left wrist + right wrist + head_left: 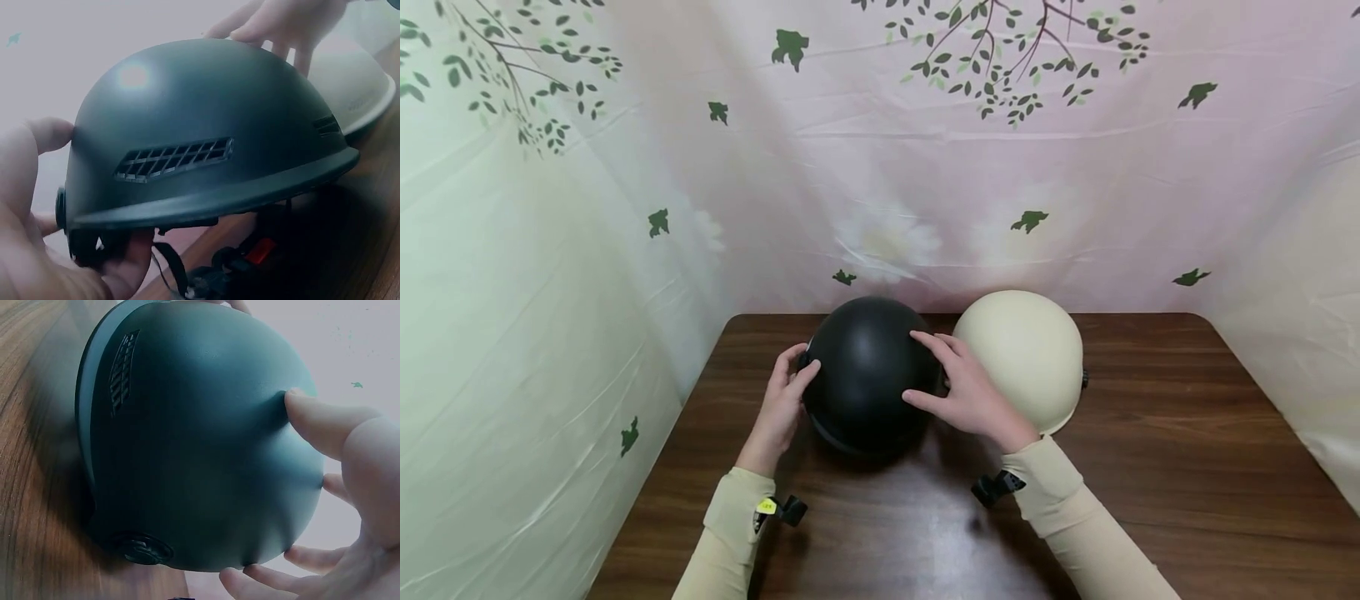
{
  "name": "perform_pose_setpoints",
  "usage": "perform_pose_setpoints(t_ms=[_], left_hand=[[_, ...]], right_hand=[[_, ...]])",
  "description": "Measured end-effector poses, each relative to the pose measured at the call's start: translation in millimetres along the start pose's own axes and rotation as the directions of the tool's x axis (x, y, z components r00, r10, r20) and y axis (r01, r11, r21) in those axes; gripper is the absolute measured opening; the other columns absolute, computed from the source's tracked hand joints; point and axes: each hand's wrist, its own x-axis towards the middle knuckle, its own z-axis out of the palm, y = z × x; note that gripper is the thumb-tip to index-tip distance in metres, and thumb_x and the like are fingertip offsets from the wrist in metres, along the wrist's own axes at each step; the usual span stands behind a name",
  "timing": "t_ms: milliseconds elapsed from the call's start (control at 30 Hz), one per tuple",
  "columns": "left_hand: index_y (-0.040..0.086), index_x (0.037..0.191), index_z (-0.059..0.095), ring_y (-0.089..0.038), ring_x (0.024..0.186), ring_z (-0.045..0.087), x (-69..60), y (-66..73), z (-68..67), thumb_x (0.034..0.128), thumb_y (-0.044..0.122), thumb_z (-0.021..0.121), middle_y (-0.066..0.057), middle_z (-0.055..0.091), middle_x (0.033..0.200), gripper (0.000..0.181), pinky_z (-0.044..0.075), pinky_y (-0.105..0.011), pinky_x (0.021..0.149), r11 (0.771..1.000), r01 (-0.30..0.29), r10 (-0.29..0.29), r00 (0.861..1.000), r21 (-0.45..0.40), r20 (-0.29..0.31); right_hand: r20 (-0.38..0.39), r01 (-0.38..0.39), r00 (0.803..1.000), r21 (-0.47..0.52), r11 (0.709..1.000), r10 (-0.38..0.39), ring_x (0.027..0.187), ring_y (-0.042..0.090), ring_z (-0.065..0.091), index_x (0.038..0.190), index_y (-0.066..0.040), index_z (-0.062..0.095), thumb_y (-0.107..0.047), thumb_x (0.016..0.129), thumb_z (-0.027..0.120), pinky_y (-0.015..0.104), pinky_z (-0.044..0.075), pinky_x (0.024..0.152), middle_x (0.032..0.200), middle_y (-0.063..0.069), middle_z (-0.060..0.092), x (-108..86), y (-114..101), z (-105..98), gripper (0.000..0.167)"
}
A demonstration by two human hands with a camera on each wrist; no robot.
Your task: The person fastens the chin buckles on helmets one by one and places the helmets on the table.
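A black helmet with a smooth domed shell is held tilted at the table's middle. In the left wrist view its slotted vent and projecting rim show, with a dark strap and red buckle piece hanging beneath. My left hand grips the left edge, thumb outside and fingers under the rim. Across the upper right of the dome, my right hand rests with spread, fairly straight fingers; thumb and fingertips touch the shell. A round dark fitting sits low on the shell in the right wrist view.
A cream helmet stands dome up just right of the black one, partly behind my right hand. The brown wooden table ends at a patterned curtain at the back. Curtains also hang at both sides.
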Motion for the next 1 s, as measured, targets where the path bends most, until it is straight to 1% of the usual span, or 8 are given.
perform_pose_setpoints(t_ms=[133, 300, 433, 567, 700, 800, 900, 1000], left_hand=[[0.017, 0.161, 0.039, -0.023, 0.119, 0.059, -0.5, -0.4, 2.3, 0.1123, 0.038, 0.06, -0.018, 0.052, 0.145, 0.057, 0.054, -0.026, 0.091, 0.996, -0.003, 0.005, 1.0, 0.086, -0.02], [0.017, 0.16, 0.047, -0.032, 0.124, 0.058, -3.6, -2.9, 2.5, 0.1087, 0.045, 0.066, -0.021, 0.054, 0.141, 0.061, 0.051, -0.036, 0.099, 0.974, 0.005, 0.01, 0.998, 0.228, -0.062], [0.017, 0.158, 0.051, -0.033, 0.123, 0.056, -3.6, -4.4, 1.4, 0.1065, 0.048, 0.068, -0.02, 0.055, 0.14, 0.063, 0.051, -0.039, 0.1, 0.956, -0.011, 0.037, 0.996, 0.295, -0.082], [0.019, 0.159, 0.051, -0.034, 0.127, 0.056, -2.0, -5.8, -0.1, 0.1052, 0.051, 0.069, -0.02, 0.056, 0.143, 0.065, 0.051, -0.044, 0.102, 0.945, -0.018, 0.052, 0.994, 0.327, -0.094], [0.022, 0.163, 0.046, -0.037, 0.135, 0.055, -1.6, -7.8, -0.4, 0.1053, 0.052, 0.069, -0.021, 0.055, 0.149, 0.069, 0.049, -0.055, 0.113, 0.945, -0.015, 0.042, 0.996, 0.326, -0.075], [0.02, 0.167, 0.04, -0.04, 0.147, 0.049, -1.9, -8.2, -0.1, 0.1047, 0.054, 0.069, -0.022, 0.051, 0.158, 0.077, 0.043, -0.062, 0.122, 0.944, -0.016, 0.037, 0.998, 0.328, -0.057], [0.021, 0.17, 0.034, -0.043, 0.158, 0.041, -3.2, -7.1, 1.1, 0.1023, 0.057, 0.071, -0.021, 0.045, 0.166, 0.085, 0.037, -0.065, 0.127, 0.939, 0.001, 0.017, 0.999, 0.344, -0.048], [0.02, 0.171, 0.032, -0.045, 0.163, 0.035, -4.5, -7.5, 1.9, 0.1008, 0.06, 0.072, -0.02, 0.038, 0.173, 0.09, 0.035, -0.066, 0.129, 0.931, 0.011, 0.004, 0.999, 0.366, -0.042]], right_hand=[[-0.002, -0.004, 1.0, -0.003, 1.0, 0.004, 0.119, 0.032, 0.06, 0.169, -0.026, 0.04, -0.041, 0.096, 0.085, 0.046, 0.059, 0.094, 0.165, 0.02, 0.043, 1.3, -0.1, 2.1, 0.088], [0.001, -0.01, 1.0, -0.026, 1.0, 0.01, 0.124, 0.034, 0.062, 0.169, -0.025, 0.041, -0.043, 0.096, 0.085, 0.044, 0.059, 0.093, 0.165, 0.022, 0.043, 1.3, -0.7, 4.6, 0.087], [-0.022, 0.021, 1.0, -0.031, 0.999, -0.022, 0.129, 0.037, 0.061, 0.168, -0.023, 0.043, -0.04, 0.095, 0.085, 0.046, 0.06, 0.093, 0.163, 0.025, 0.045, 2.5, 0.7, 6.1, 0.085], [-0.043, 0.05, 0.998, -0.033, 0.998, -0.052, 0.129, 0.037, 0.06, 0.166, -0.023, 0.046, -0.039, 0.094, 0.086, 0.045, 0.059, 0.092, 0.161, 0.025, 0.046, 3.9, 2.9, 7.1, 0.085], [-0.042, 0.067, 0.997, -0.021, 0.998, -0.068, 0.103, 0.032, 0.066, 0.165, -0.023, 0.047, -0.041, 0.094, 0.086, 0.039, 0.055, 0.087, 0.16, 0.025, 0.046, 4.2, 6.6, 9.1, 0.083], [-0.031, 0.064, 0.997, -0.01, 0.998, -0.065, 0.086, 0.028, 0.064, 0.165, -0.025, 0.047, -0.043, 0.094, 0.085, 0.037, 0.053, 0.086, 0.162, 0.024, 0.044, 6.5, 13.3, 11.9, 0.083], [-0.01, 0.026, 1.0, -0.007, 1.0, -0.026, 0.088, 0.028, 0.064, 0.166, -0.027, 0.047, -0.043, 0.094, 0.085, 0.036, 0.052, 0.088, 0.165, 0.022, 0.042, 8.0, 14.0, 12.3, 0.083], [0.018, -0.003, 1.0, -0.011, 1.0, 0.003, 0.098, 0.031, 0.065, 0.167, -0.026, 0.045, -0.04, 0.095, 0.086, 0.041, 0.054, 0.09, 0.168, 0.022, 0.038, 7.3, 8.6, 9.6, 0.084]])
